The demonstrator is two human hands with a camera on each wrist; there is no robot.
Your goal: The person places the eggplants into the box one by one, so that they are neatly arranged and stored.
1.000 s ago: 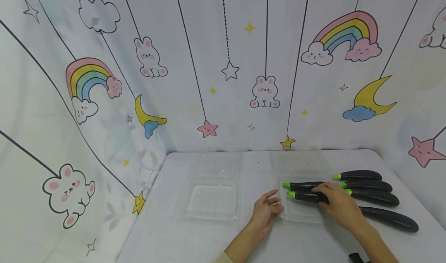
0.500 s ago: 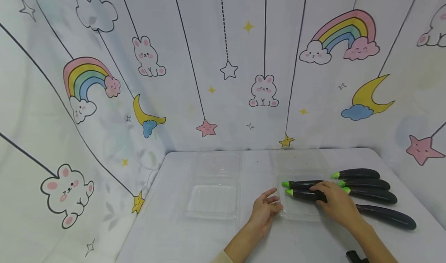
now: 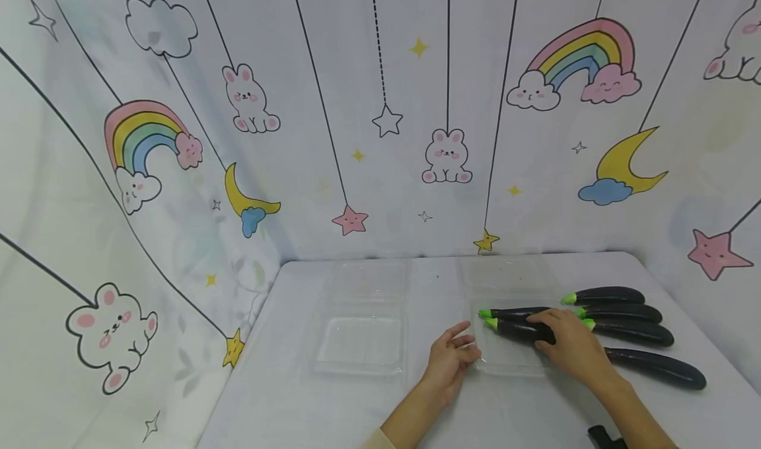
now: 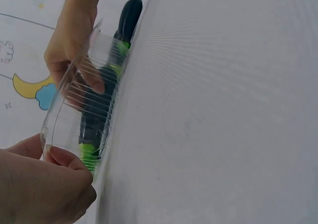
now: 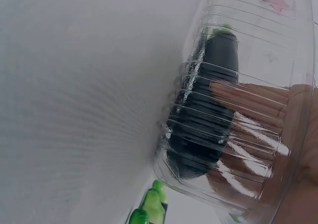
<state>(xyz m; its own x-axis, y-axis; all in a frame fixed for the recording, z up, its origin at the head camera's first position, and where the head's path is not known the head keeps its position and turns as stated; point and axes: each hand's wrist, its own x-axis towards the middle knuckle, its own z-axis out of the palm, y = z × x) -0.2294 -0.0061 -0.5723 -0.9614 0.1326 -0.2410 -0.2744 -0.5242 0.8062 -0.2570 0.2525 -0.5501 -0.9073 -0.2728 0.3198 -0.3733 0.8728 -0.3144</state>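
Observation:
Two dark eggplants with bright green stem ends lie side by side in the right clear plastic box, the far eggplant [image 3: 508,313] behind the near eggplant [image 3: 520,331]. My right hand [image 3: 571,343] reaches in from the right and grips the near eggplant, covering its blunt end. Through the ribbed box wall the right wrist view shows my fingers around an eggplant [image 5: 203,105]. At the left side of that clear box [image 3: 517,371], my left hand [image 3: 448,363] pinches the rim between thumb and fingers, as the left wrist view also shows.
Several loose eggplants [image 3: 639,333] lie to the right of the box, one long eggplant [image 3: 656,366] nearer the front. A second clear box [image 3: 362,371] stands open to the left. A black object [image 3: 603,438] shows at the front edge. A patterned curtain [image 3: 380,191] backs the table.
The near eggplant's green end has shifted slightly toward the far one. My left hand stays at the rim and my right hand keeps its grip. The head view has drifted a little.

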